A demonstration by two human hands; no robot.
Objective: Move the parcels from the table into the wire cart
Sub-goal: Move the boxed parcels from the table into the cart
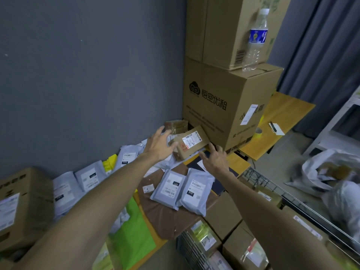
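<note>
A small brown cardboard parcel (191, 144) with a white label lies tilted at the far end of the table (237, 162), against the big stacked boxes. My left hand (159, 146) reaches to its left side with fingers spread, and its fingertips are at the box edge. My right hand (214, 158) is spread open just below the parcel's right corner. Neither hand grips it. Two grey mailer bags (182, 189) lie side by side nearer to me on a brown flat parcel (167, 215). The wire cart (259, 180) stands at the lower right and holds several cardboard boxes.
Large cartons (224, 106) are stacked at the table's far corner, with a water bottle (255, 41) on the lower one. More grey mailers (85, 178), a green bag (134, 228) and a carton (21, 207) lie along the wall at left. White sacks (335, 176) sit on the floor at right.
</note>
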